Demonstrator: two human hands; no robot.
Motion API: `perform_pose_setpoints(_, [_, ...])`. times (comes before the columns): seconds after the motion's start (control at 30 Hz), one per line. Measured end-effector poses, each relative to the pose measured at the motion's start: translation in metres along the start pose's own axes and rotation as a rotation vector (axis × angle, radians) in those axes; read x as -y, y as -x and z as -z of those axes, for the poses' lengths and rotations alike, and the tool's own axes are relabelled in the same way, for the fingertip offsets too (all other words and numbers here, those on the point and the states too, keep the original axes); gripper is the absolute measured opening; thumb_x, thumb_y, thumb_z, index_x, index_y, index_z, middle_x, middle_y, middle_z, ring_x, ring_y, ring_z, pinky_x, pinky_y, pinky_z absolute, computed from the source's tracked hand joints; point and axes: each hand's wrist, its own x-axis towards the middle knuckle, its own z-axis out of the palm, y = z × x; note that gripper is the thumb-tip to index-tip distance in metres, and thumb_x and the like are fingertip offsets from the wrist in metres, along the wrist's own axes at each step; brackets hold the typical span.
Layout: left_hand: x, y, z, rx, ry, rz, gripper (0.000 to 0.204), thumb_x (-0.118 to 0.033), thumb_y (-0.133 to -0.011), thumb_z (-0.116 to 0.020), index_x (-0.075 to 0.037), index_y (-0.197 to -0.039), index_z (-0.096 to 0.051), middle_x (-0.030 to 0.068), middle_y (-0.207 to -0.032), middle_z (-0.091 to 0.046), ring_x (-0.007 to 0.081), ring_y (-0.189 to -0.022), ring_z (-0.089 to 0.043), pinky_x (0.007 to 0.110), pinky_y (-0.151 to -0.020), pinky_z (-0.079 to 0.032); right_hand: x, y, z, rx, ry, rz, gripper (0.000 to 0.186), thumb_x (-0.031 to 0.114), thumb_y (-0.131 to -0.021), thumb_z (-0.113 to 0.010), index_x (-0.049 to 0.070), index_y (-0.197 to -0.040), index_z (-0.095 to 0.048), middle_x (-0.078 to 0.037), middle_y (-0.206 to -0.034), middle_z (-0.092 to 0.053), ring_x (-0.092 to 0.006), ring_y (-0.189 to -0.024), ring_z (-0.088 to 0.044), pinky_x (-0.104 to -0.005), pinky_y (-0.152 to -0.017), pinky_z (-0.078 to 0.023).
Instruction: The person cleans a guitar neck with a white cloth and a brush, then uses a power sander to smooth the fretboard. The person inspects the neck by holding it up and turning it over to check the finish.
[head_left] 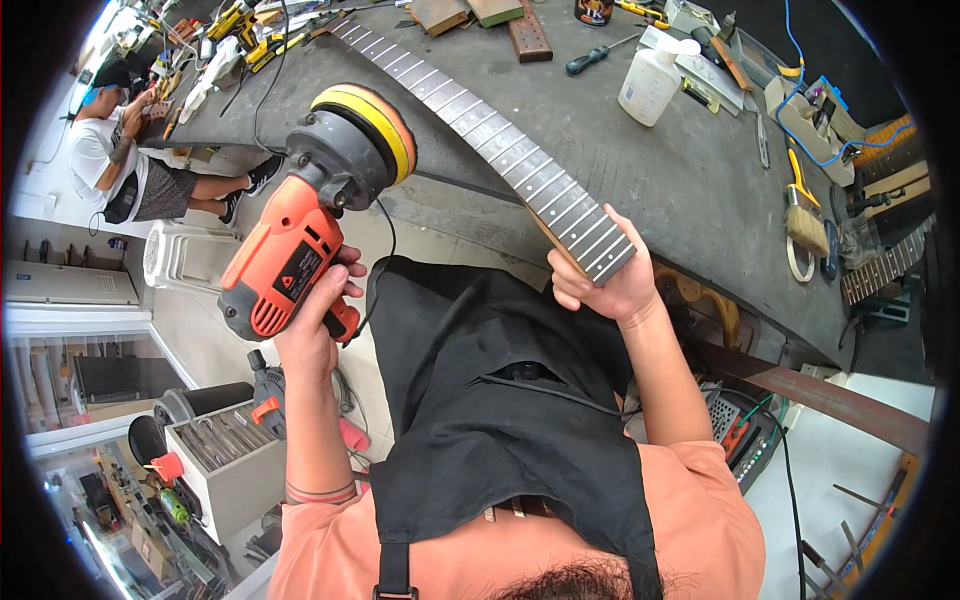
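My left hand (322, 305) is wrapped round the grip of an orange and black power polisher (275, 250). The tool is raised, and its round pad (372, 125), banded yellow, orange and black, points up and away from me. My right hand (615, 280) grips the near end of a guitar neck (505, 150), thumb along one edge and fingers curled beneath. The dark fretboard with its metal frets and pale dots faces up. From my hand the neck slants away to the far left over the workbench (690, 200). The pad and the neck are apart.
A white plastic bottle (650, 85), a screwdriver (600, 55) and wood blocks (530, 35) stand or lie on the bench. A paintbrush (803, 215) lies at the right. The polisher's black cord (388, 240) hangs beside my apron. Another person (125, 160) sits working at the far left.
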Motion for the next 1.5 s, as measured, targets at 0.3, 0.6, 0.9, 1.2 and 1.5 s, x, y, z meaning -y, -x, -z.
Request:
perform_pose_setpoints(0.3, [-0.024, 0.009, -0.013, 0.041, -0.27, 0.055, 0.035, -0.003, -0.097, -0.08, 0.001, -0.131, -0.074, 0.012, -0.108, -0.08, 0.0177, -0.09, -0.076, 0.03, -0.073, -0.059, -0.007, -0.016, -0.008, 0.05, -0.065, -0.005, 0.075, 0.061, -0.115, -0.022, 0.005, -0.144, -0.061, -0.008, -0.079, -0.054, -0.0106, -0.053, -0.039, -0.0447, -0.064, -0.058])
perform_pose_setpoints(0.6, [-0.03, -0.003, -0.015, 0.062, -0.567, 0.036, 0.03, -0.011, -0.094, -0.089, -0.004, -0.121, -0.078, 0.0002, -0.091, -0.075, 0.0089, -0.075, -0.065, 0.027, -0.065, -0.051, -0.014, -0.016, -0.016, -0.215, 0.231, 0.072, 0.059, 0.05, -0.114, -0.038, 0.003, -0.138, -0.065, -0.007, -0.089, -0.064, -0.0181, -0.071, -0.057, -0.0375, -0.063, -0.049])
perform_pose_setpoints(0.9, [-0.011, 0.0, -0.032, 0.295, -0.759, -0.347, 0.07, 0.005, -0.089, -0.085, -0.002, -0.154, -0.062, 0.0161, -0.16, -0.063, 0.0285, -0.148, -0.061, 0.04, -0.125, -0.044, -0.011, -0.022, -0.013, -0.224, 0.292, 0.126, 0.058, 0.049, -0.116, -0.032, 0.002, -0.125, -0.066, -0.008, -0.082, -0.062, -0.0192, -0.065, -0.053, -0.0362, -0.062, -0.047])
perform_pose_setpoints(1.2, [0.003, 0.008, -0.01, 0.354, -0.814, -0.26, 0.069, 0.001, -0.09, -0.086, -0.003, -0.155, -0.062, 0.0162, -0.153, -0.068, 0.0296, -0.142, -0.065, 0.039, -0.121, -0.048, -0.02, -0.022, -0.016, -0.254, 0.245, 0.088, 0.051, 0.046, -0.116, -0.039, 0.005, -0.122, -0.068, -0.007, -0.086, -0.067, -0.019, -0.071, -0.06, -0.0351, -0.061, -0.048])
perform_pose_setpoints(1.5, [-0.022, 0.014, -0.028, 0.216, -0.596, -0.355, 0.079, 0.002, -0.091, -0.085, -0.003, -0.163, -0.053, 0.0153, -0.152, -0.071, 0.0265, -0.139, -0.07, 0.037, -0.117, -0.051, -0.016, -0.023, -0.014, -0.237, 0.263, 0.111, 0.057, 0.049, -0.116, -0.033, 0.004, -0.123, -0.066, -0.009, -0.079, -0.063, -0.0209, -0.062, -0.055, -0.0382, -0.059, -0.047])
